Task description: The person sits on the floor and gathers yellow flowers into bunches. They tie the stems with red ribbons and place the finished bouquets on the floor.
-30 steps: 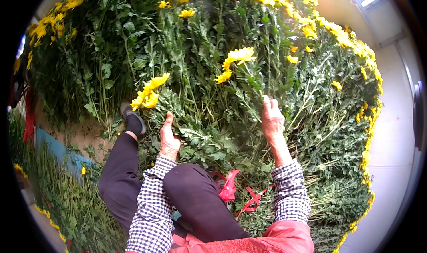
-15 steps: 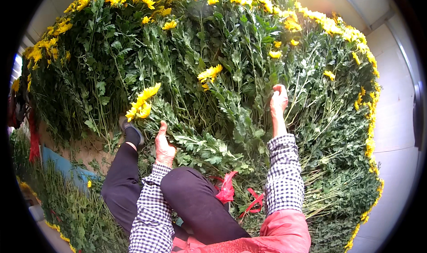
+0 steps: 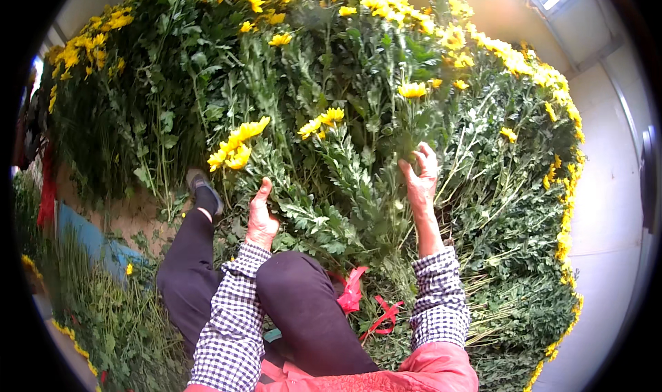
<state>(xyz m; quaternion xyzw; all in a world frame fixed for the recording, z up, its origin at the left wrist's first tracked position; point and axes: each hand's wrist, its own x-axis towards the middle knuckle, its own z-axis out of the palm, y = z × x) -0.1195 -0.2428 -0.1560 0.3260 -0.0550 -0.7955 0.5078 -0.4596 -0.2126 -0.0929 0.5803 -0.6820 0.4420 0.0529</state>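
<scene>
Looking down from the head camera, you sit with your legs stretched toward a big heap of cut yellow chrysanthemums (image 3: 331,82), green stems and leaves filling most of the view from nine o'clock round to four o'clock. Your left hand (image 3: 261,216) sits just below centre, toward seven o'clock, fingers loosely spread and thumb up, resting against the leafy stems below a cluster of yellow blooms (image 3: 238,147) that lies up at ten o'clock from it; you cannot tell whether it grips a stem. Your right hand (image 3: 419,178) is raised at about three o'clock from centre, fingers curled narrowly around a stem (image 3: 412,126) whose single yellow flower head (image 3: 412,89) stands above it at twelve o'clock. Between your hands another small bunch of blooms (image 3: 323,121) points upward. Red ribbon ties (image 3: 355,292) lie beside your dark-trousered knee (image 3: 296,288) near six o'clock. Your foot in a grey shoe (image 3: 201,185) rests at nine o'clock from the left hand, on bare ground. Checked cuffs (image 3: 438,295) cover both wrists.
</scene>
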